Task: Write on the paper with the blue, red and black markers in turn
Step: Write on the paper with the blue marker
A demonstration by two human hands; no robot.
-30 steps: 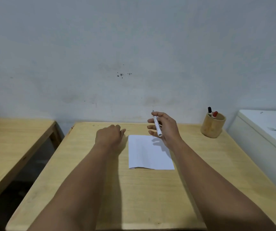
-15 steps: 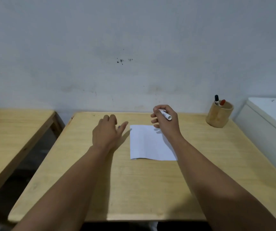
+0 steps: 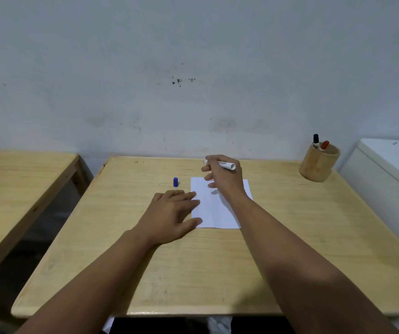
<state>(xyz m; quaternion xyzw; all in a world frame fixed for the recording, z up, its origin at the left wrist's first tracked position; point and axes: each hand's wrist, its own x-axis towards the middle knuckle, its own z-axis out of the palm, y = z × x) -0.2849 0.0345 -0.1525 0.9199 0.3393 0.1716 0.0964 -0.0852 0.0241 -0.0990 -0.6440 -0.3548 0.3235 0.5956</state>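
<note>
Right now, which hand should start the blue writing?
Right. The right hand already grips the uncapped marker above the paper's far edge. The left hand lies flat at the paper's left edge, well placed to steady it. The blue cap stands on the table.

Blue marker cap (image 3: 175,182), white paper (image 3: 217,208), white-barrelled marker (image 3: 225,164), tan wooden pen cup (image 3: 318,163), pale wood desk (image 3: 217,273), grey-white wall (image 3: 193,68).

place: plain study room, perhaps | cues: wooden desks (image 3: 290,237), scuffed white wall (image 3: 193,68), pen holder (image 3: 318,165)
</note>
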